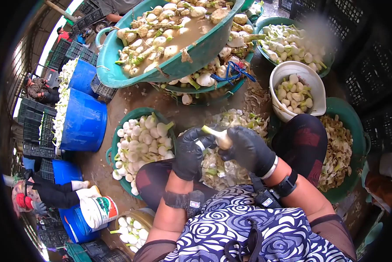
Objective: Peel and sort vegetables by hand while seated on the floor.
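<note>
Between my two black-gloved hands is a fresh garlic bulb [224, 139] with a short green stem pointing up and left. My right hand [251, 150] grips the round bulb from the right. Beside the stem, my left hand [191, 152] has curled fingers, and a small pale strip [200, 144] shows at them; what it is stays unclear. Below both hands lies a heap of loose papery skins [227, 172]. To the left stands a green tub [109, 157] of cleaned white bulbs [143, 140].
Ahead, a tilted teal tub [182, 67] holds unpeeled bulbs and muddy water above other full tubs. A white bucket [297, 91] of bulbs and a green tub [359, 140] of skins stand right. Blue drums [84, 121] stand left. A person [45, 193] bends nearby. Black crates [369, 72] line the right.
</note>
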The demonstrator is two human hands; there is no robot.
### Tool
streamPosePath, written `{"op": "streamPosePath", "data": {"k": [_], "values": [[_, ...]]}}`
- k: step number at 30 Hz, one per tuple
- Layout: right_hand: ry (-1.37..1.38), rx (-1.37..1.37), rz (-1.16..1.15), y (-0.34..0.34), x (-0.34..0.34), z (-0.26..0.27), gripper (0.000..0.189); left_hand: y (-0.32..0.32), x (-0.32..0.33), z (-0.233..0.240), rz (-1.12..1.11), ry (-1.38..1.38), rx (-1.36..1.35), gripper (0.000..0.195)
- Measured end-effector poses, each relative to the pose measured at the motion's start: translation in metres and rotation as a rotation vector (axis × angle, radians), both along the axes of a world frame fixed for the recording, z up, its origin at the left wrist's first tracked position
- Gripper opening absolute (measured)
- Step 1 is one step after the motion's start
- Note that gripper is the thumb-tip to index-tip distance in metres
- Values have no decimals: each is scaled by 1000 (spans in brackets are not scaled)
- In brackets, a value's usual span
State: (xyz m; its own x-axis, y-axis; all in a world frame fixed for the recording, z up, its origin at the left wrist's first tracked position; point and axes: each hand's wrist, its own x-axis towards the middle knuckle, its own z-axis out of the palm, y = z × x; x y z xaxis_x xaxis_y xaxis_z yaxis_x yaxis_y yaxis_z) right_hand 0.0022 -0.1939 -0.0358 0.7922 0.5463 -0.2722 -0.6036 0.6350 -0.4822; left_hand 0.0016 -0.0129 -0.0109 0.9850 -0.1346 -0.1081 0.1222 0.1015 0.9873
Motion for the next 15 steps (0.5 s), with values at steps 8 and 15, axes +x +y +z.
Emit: {"op": "streamPosePath", "data": {"k": [8,15], "values": [[258,236,329,-7,3,3,33,-5,-7,8,-99,-287,262,33],[214,157,158,-9,3,25,34,-3,-17,5,-69,91,-417,32]]}}
